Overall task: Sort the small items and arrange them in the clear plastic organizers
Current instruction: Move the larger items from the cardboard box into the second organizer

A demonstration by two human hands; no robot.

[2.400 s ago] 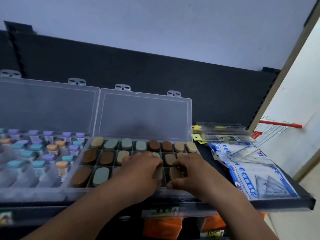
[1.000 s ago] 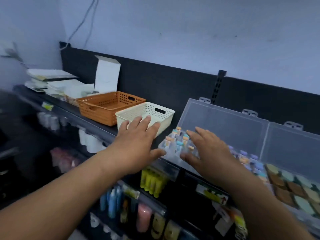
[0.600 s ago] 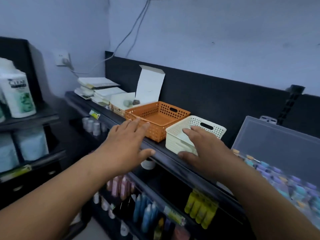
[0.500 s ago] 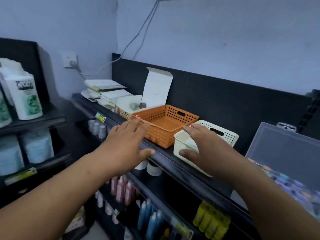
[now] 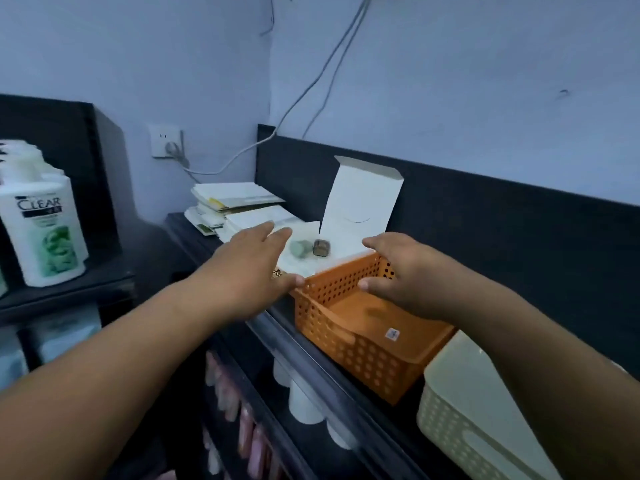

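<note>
A white cardboard box [image 5: 349,209] stands on the black shelf with its lid flipped up. Inside lie a green oval piece [image 5: 298,249] and a brown oval piece [image 5: 321,247]. My left hand [image 5: 252,268] reaches toward the box with straight fingers, holding nothing, just left of the green piece. My right hand [image 5: 398,271] hovers over the far part of an orange perforated basket [image 5: 349,341], fingers spread and empty. The clear plastic organizers are out of view.
A cream perforated basket [image 5: 478,420] sits right of the orange one. White paper packs [image 5: 235,206] are stacked behind the box. Shampoo bottles [image 5: 41,230] stand on a side shelf at left. Bottles fill the lower shelves. A cable hangs from a wall socket [image 5: 166,145].
The view and both hands have swept left, away from the clear organizers and past the cream basket, to the orange basket and the open white box. Both hands stay empty.
</note>
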